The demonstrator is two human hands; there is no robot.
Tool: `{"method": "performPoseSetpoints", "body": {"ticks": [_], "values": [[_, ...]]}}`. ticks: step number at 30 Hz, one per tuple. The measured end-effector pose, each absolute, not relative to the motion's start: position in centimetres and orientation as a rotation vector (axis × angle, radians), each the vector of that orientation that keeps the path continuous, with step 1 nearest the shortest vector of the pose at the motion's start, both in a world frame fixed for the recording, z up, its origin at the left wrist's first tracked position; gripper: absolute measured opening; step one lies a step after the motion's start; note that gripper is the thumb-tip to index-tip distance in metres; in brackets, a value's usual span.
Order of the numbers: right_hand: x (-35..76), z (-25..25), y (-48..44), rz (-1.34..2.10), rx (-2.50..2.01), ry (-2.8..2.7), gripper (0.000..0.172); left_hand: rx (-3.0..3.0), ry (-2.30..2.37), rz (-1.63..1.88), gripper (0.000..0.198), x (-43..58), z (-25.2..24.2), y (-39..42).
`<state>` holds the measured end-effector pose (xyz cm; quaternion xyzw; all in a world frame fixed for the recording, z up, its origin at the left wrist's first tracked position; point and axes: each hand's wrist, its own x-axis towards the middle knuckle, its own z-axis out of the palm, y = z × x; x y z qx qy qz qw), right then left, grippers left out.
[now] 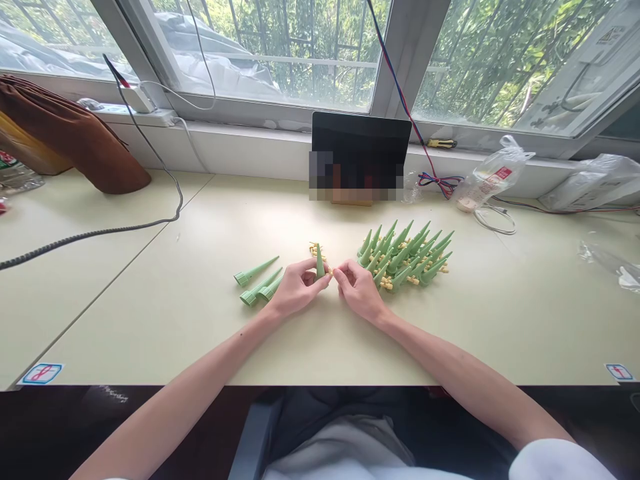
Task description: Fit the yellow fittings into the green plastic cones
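Note:
Upright in my left hand (299,285) is a green cone (320,261), its tip pointing up. The fingers of my right hand (359,288) are pinched at a small yellow piece (330,271) on the cone's right side. Just behind the cone lie a few small yellow pieces (314,248). Several loose green cones (257,272) lie to the left of my left hand, one partly hidden by it. Right of my right hand, many green cones with yellow pieces (405,257) stand close together in a group.
A black screen (361,143) stands at the back by the window. A brown bag (85,143) and a black cable (100,231) are at the left. Toward the back right are bundled wires (440,183), a plastic bag (493,175) and a white cable (496,220).

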<state>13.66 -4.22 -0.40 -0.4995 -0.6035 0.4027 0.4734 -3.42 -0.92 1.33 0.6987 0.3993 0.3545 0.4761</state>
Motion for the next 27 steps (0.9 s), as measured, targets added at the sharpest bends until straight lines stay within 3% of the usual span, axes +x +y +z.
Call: {"method": "performPoseSetpoints", "body": {"ticks": [11,20,27], "values": [[13.59,-0.48,-4.04,0.951,-1.26,-1.472,0.037,1.738,0.978,0.829,0.024,-3.37,1.23,-0.9],[13.56,-0.41,-4.22,1.016,-1.111,-1.453,0.022,1.626,0.927,0.88,0.027,-3.27,1.67,-0.82],[13.65,-0.71,-4.1,1.021,-1.096,-1.464,0.02,1.609,0.92,0.889,0.029,-3.24,1.9,-0.82]]}}
